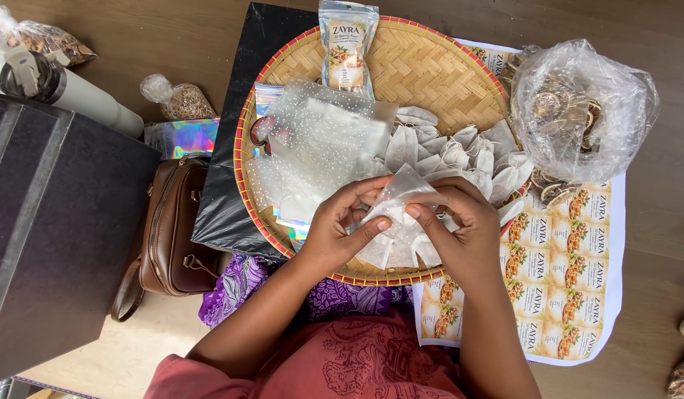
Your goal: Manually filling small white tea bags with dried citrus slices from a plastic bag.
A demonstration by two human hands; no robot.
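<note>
Both my hands meet over the near part of a round woven tray [445, 74]. My left hand [340, 225] and my right hand [460, 225] together pinch a small clear dotted plastic bag [402, 193] between thumbs and fingers. Under and behind my hands lies a pile of white paper tea filter bags [460, 151]. A stack of clear dotted bags [320, 140] rests on the tray's left half. A filled printed pouch [347, 48] lies at the tray's far edge.
A clear bag of dried slices [578, 111] sits at the right on a sheet of printed labels [571, 266]. A brown handbag [175, 229], a black box [53, 229], a bottle [68, 89], holographic pouches [186, 137] and a small bag of dried bits [181, 100] lie left.
</note>
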